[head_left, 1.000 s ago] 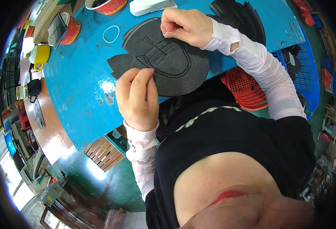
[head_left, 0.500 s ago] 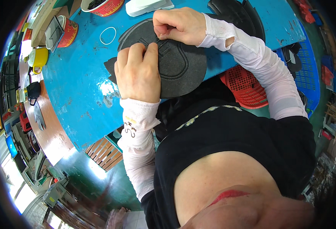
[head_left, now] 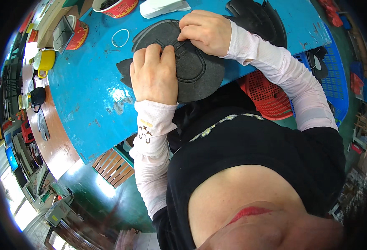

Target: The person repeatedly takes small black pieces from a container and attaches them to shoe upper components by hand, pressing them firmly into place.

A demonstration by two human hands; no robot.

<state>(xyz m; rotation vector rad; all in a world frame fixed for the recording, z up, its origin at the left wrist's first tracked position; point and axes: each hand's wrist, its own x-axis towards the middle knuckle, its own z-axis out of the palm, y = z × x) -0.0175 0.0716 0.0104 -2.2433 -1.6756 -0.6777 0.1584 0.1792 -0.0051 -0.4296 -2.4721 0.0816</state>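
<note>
A dark grey, rounded flat piece (head_left: 204, 81) with a raised curved seam lies on the blue table at its near edge, apparently over further dark layers. My left hand (head_left: 155, 75) rests on its left side, fingers bent and pressed together at the short stitched lines near its middle. On the far right side, my right hand (head_left: 206, 33) is closed in a pinch close to those lines. Whatever is between its fingertips is too small or hidden to make out. More black shaped pieces (head_left: 260, 23) lie beyond my right wrist.
On the blue table (head_left: 83, 108) are a white ring (head_left: 120, 38), white folded sheets (head_left: 164, 7), two red paper tubs (head_left: 117, 8), one with a phone-like slab (head_left: 62, 35) against it, and a yellow cup (head_left: 44, 61). A red basket (head_left: 267, 98) and blue crate (head_left: 335, 71) stand right.
My right hand has shifted slightly right, its fingertips drawn a little away from my left fingers. My left hand keeps its place on the piece. The whole view has shifted slightly.
</note>
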